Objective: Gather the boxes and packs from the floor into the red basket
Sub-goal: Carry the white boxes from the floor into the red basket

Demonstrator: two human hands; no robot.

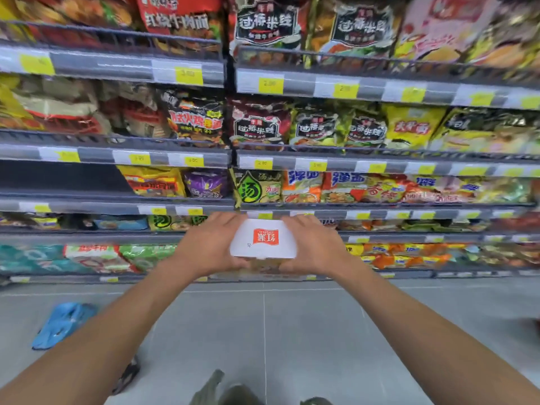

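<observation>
A white box (264, 241) with a red logo is held up between both hands, in front of the lower shelves (117, 233) and well above the floor (292, 331). The left hand (209, 247) is curled round its left side and the right hand (314, 247) round its right side, with the fingers (301, 222) wrapped over the far edge. The step in hand is judged to be the carrying of a picked-up box to the red basket, which is not seen in this view. The next move calls for the basket to be found, and for the box to be brought over its rim and let go there. A blue pack (65, 323) is left lying on the floor at the left, well apart from the hands. Open tiled floor is available below and to the right. The shelf edges just behind the box are best kept clear of.
</observation>
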